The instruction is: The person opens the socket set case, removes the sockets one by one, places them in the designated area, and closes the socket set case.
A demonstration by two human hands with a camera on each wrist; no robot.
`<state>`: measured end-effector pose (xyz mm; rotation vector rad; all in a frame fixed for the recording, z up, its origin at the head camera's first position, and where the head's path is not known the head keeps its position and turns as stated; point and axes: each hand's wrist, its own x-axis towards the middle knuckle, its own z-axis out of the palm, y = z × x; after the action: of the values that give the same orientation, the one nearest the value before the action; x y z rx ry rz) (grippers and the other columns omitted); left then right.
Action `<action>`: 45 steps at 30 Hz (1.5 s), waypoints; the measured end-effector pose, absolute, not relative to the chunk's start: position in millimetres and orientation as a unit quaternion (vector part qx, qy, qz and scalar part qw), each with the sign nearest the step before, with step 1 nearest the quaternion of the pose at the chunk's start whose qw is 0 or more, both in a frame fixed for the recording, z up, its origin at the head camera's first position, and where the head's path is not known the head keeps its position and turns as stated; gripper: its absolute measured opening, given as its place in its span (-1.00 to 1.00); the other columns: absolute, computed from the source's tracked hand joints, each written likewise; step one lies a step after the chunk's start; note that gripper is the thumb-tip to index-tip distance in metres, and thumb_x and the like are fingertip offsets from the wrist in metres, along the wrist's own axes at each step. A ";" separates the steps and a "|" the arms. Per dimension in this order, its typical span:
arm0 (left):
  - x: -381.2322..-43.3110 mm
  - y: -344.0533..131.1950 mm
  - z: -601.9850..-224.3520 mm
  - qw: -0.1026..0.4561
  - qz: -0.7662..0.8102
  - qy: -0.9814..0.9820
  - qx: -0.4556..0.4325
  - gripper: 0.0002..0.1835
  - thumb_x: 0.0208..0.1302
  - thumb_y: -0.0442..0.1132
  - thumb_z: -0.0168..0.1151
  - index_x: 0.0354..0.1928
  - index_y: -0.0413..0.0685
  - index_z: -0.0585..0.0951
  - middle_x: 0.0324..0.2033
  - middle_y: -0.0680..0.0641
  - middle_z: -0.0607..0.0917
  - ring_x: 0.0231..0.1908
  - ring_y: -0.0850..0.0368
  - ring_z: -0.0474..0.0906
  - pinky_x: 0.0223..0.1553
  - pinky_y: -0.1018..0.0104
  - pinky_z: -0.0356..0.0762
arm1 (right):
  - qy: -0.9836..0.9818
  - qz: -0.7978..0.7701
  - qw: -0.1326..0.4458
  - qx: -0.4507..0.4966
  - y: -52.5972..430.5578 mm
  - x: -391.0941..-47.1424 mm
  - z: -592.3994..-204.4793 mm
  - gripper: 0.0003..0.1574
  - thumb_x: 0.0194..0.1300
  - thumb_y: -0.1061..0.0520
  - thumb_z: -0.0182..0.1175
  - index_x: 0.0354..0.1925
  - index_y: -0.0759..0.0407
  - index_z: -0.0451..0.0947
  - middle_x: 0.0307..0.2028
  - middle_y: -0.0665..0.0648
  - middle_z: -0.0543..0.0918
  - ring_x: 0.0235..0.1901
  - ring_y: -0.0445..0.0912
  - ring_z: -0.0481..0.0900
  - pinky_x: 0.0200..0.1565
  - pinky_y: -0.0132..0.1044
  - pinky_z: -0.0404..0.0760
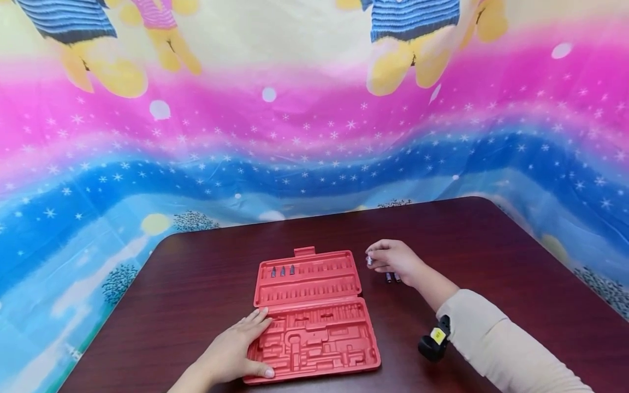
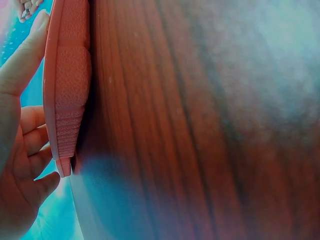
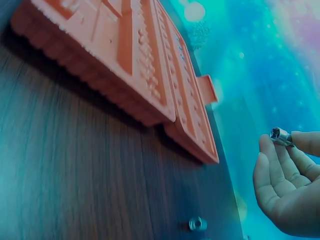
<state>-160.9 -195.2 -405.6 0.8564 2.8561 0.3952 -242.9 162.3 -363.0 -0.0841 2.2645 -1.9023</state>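
A small silver socket (image 3: 281, 136) is pinched between the thumb and fingers of my right hand (image 1: 395, 259), raised over the table to the right of the case. Its open end shows in the right wrist view. My left hand (image 1: 236, 344) rests along the left edge of an opened red plastic tool case (image 1: 375, 341). The thumb lies on the near left corner of its rim and the fingertips touch near the hinge. Several dark bits (image 1: 282, 271) stand in the upper row of the lid's slots. Moulded recesses fill the near half.
Small metal sockets (image 1: 389, 278) lie on the dark wooden table (image 1: 196, 284) just below my right hand, partly covered by it. A latch tab (image 1: 304, 251) sticks out from the lid's far edge. A patterned curtain (image 1: 304, 136) hangs behind the table.
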 end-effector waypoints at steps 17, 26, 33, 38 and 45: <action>-160.6 -194.8 -405.4 0.062 0.134 0.947 0.285 0.06 -0.32 0.47 0.05 0.17 -0.17 0.32 0.19 -0.13 0.24 0.20 -0.05 0.06 0.08 -0.01 0.14 | 0.765 -0.639 0.072 -0.010 222.7 -227.8 -360.4 -0.56 0.21 0.10 0.05 -0.07 0.43 0.33 -0.32 0.10 0.53 -0.32 -0.14 0.56 -0.14 -0.11 0.47; -160.7 -194.8 -405.6 0.064 0.136 0.948 0.281 0.05 -0.33 0.46 0.07 0.17 -0.17 0.32 0.20 -0.13 0.24 0.20 -0.05 0.06 0.08 -0.01 0.14 | 0.791 -0.609 0.063 -0.002 255.1 -223.4 -369.1 -0.58 0.22 0.08 0.03 -0.09 0.39 0.33 -0.33 0.12 0.54 -0.31 -0.09 0.55 -0.15 -0.12 0.48; -161.3 -195.7 -405.2 0.069 0.132 0.948 0.280 0.06 -0.33 0.47 0.05 0.17 -0.17 0.31 0.19 -0.13 0.24 0.20 -0.05 0.07 0.08 -0.01 0.15 | 0.806 -0.588 0.067 0.013 269.9 -223.3 -379.6 -0.54 0.22 0.09 0.04 -0.06 0.45 0.31 -0.33 0.10 0.54 -0.28 -0.01 0.53 -0.17 -0.13 0.48; -161.2 -195.9 -405.3 0.070 0.132 0.949 0.278 0.06 -0.33 0.47 0.06 0.17 -0.17 0.32 0.19 -0.13 0.24 0.20 -0.06 0.08 0.08 -0.02 0.14 | 0.807 -0.585 0.077 0.015 274.0 -224.8 -385.7 -0.57 0.21 0.14 0.03 -0.09 0.48 0.30 -0.36 0.09 0.56 -0.31 -0.03 0.54 -0.20 -0.15 0.50; -161.5 -195.6 -404.9 0.065 0.131 0.948 0.282 0.06 -0.33 0.46 0.06 0.16 -0.17 0.32 0.19 -0.14 0.24 0.19 -0.06 0.08 0.09 0.00 0.13 | 0.826 -0.557 0.086 0.021 277.5 -228.5 -393.8 -0.67 0.21 0.17 0.03 -0.16 0.44 0.34 -0.39 0.04 0.56 -0.30 -0.04 0.55 -0.21 -0.16 0.49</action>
<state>-161.5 -195.6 -404.9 0.8505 2.8614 0.3968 -228.5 277.5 -393.8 0.0633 2.4625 -1.6598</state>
